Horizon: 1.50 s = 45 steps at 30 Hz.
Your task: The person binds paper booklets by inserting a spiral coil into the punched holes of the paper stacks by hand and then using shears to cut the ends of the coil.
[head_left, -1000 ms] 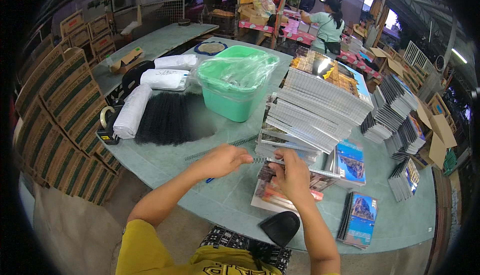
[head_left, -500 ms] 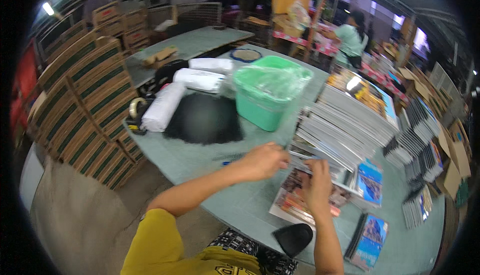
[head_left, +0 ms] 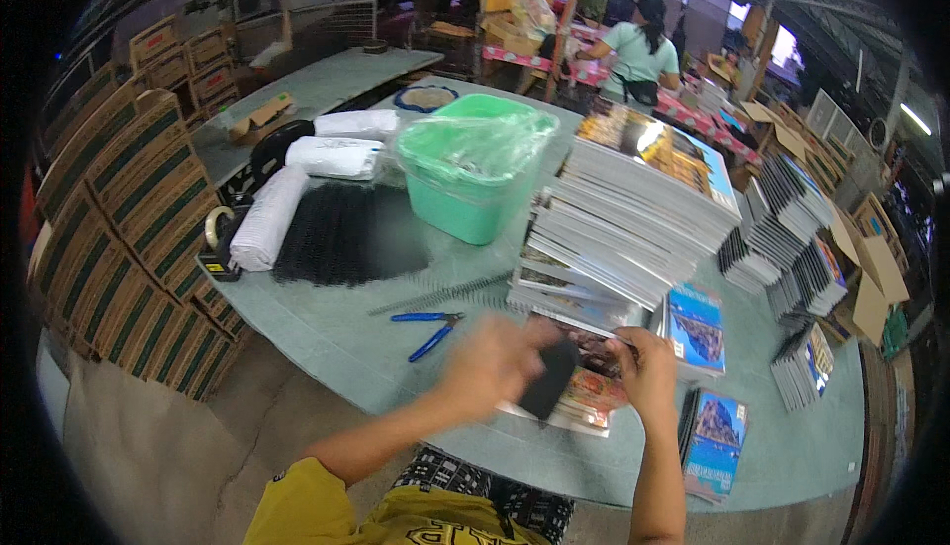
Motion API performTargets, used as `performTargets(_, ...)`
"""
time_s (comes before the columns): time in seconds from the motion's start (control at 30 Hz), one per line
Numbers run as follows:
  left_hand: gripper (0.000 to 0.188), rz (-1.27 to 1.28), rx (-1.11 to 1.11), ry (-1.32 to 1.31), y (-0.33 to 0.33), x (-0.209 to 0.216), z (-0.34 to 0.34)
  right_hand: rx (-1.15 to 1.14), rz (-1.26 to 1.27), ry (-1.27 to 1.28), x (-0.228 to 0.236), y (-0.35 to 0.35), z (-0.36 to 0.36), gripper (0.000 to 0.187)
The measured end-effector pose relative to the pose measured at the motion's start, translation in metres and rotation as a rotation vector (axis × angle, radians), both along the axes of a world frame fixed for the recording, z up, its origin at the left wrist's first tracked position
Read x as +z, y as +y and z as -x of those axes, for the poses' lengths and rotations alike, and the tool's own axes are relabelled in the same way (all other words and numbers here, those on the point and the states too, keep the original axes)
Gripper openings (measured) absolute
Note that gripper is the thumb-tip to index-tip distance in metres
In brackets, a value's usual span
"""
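Note:
My left hand (head_left: 495, 367), blurred by motion, has its fingers at the upper end of a black piece with a rounded end (head_left: 547, 387), apparently gripping it. The piece is in front of a stack of printed sheets (head_left: 594, 387) with a food picture on top. My right hand (head_left: 648, 372) pinches the sheets near their right upper edge; the exact grip is partly hidden. Left of the hands lie blue-handled pliers (head_left: 426, 330) and some black spiral binding coils (head_left: 445, 296). A tall pile of booklets (head_left: 633, 223) rises just beyond the sheets.
Spiral-bound calendars with blue covers (head_left: 714, 441) lie at right, more stacks (head_left: 782, 238) behind. A green bin (head_left: 475, 189) with a plastic liner, white rolls (head_left: 267, 218) and a dark heap of coils (head_left: 341, 233) cover the table's far left. Cartons (head_left: 139, 238) stand beyond; another person (head_left: 638, 55) works behind.
The view has swung right. My left hand has come back toward me from the booklets, and the black piece has risen from the near table edge to its fingers. My right hand stays at the sheets.

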<state>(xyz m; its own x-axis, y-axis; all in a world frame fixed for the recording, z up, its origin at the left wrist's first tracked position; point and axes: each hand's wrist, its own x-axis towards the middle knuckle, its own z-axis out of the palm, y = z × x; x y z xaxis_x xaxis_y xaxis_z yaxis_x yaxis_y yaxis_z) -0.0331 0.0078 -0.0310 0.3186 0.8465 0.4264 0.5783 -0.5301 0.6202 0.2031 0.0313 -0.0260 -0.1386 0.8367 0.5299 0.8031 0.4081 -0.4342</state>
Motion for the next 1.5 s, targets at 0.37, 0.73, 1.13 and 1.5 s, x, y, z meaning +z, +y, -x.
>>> performTargets(0.37, 0.037, -0.49, 0.223, -0.125, 0.019, 0.011, 0.023, 0.038, -0.068, 0.049, 0.0, -0.01, 0.023, 0.01)
performTargets(0.73, 0.033, -0.28, 0.01, -0.052, 0.023, 0.009, 0.006, -0.036, -0.09, 0.022, 0.0, -0.012, 0.021, 0.009)
performTargets(1.13, 0.034, -0.494, 0.19, -0.189, 0.028, 0.028, -0.013, 0.013, -0.059, -0.047, -0.001, -0.02, 0.017, 0.016)
performTargets(1.5, 0.03, 0.066, -0.223, 0.093, 0.023, -0.002, -0.021, 0.114, 0.351, 0.977, -0.029, -0.029, -0.035, 0.016)
